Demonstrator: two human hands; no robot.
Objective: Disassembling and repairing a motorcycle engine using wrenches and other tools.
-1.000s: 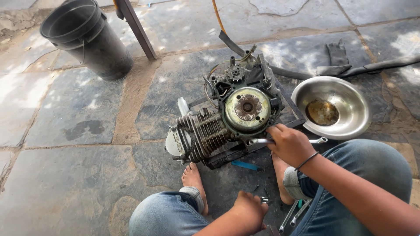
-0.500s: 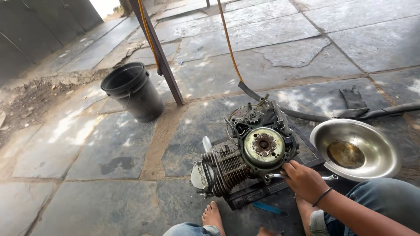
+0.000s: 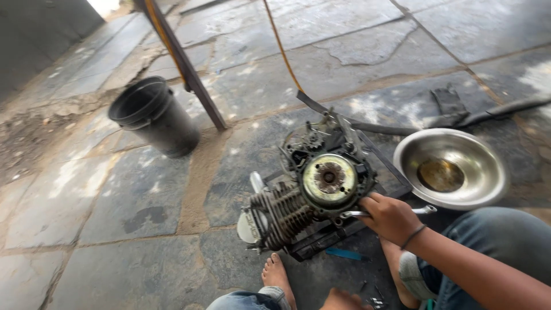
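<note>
Right hand (image 3: 390,217) clamped around a silver wrench (image 3: 422,210), long axis running left-right, head at the near-right edge of the engine (image 3: 310,189) on the stone floor (image 3: 143,195). Left hand (image 3: 344,299) low at frame bottom, farther off, grip state unclear. Steel bowl (image 3: 450,169) just right of engine.

A: Were there any packages, labels, signs or screens around the engine (image 3: 313,192)?

B: None that could be made out. Nothing beside, behind or in front of the engine was a box, a wrapper, a sign or a display.

A: Not even a sticker on the engine itself?

B: None could be seen; its metal faces looked bare and grimy, and anything finer was too blurred to tell.
</note>
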